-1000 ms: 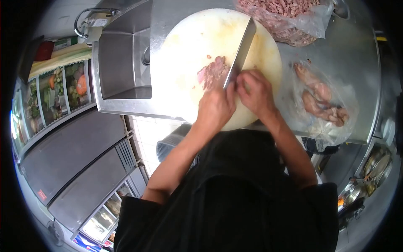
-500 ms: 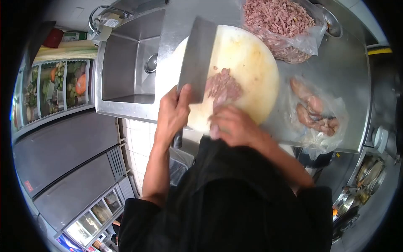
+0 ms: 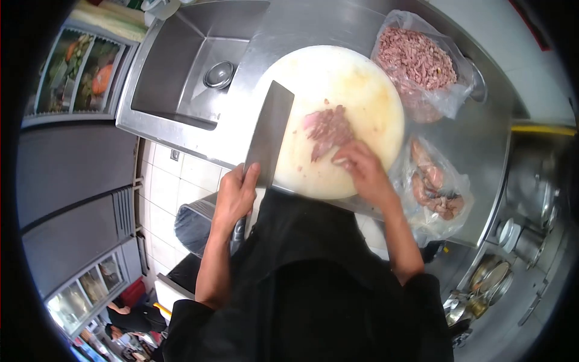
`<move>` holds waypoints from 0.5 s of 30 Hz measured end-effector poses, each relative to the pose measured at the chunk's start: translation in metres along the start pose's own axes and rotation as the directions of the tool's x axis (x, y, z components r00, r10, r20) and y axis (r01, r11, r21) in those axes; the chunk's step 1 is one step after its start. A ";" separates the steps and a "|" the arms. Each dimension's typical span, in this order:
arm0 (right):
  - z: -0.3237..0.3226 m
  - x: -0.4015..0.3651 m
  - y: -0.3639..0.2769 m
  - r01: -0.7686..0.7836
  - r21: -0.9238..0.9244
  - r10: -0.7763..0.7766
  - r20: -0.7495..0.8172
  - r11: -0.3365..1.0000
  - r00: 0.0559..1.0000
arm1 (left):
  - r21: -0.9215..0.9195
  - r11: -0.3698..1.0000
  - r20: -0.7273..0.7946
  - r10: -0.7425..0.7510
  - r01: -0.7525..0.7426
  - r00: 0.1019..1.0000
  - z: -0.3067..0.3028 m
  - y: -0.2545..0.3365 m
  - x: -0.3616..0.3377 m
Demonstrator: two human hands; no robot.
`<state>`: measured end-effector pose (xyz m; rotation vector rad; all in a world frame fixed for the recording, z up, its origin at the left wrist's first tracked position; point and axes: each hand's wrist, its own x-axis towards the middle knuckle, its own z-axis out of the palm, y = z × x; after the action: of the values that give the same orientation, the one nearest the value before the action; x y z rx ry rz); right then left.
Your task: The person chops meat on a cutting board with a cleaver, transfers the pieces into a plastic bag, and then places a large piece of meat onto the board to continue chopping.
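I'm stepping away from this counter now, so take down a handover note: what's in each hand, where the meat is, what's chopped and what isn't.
Left hand: gripping the cleaver, blade over the cutting board's left edge.
Right hand: open, fingertips at the meat pile mid-board.
Done: that pile is chopped, and the bag of chopped meat sits past the board.
Left: the bag of whole pieces, to the right, is uncut.
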<state>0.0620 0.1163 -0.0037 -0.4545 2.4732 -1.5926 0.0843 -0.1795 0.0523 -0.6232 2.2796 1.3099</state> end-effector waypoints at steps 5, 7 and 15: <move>-0.019 0.066 0.000 -0.022 0.122 0.049 -0.222 0.992 0.974 | 0.009 1.000 0.040 0.025 -0.026 0.999 -0.002 -0.011 -0.001; -0.024 0.096 0.002 -0.104 0.105 0.127 -0.252 0.989 0.959 | 0.015 1.000 0.078 0.009 -0.010 0.997 -0.007 -0.012 -0.002; -0.009 0.156 0.039 -0.137 0.106 0.138 0.003 0.985 0.990 | 0.153 0.979 0.079 0.124 -0.135 0.989 0.007 -0.008 -0.015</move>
<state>-0.0937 0.0861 -0.0311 -0.2594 2.3521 -1.6593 0.1024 -0.1744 0.0525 -0.3751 2.3715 1.1738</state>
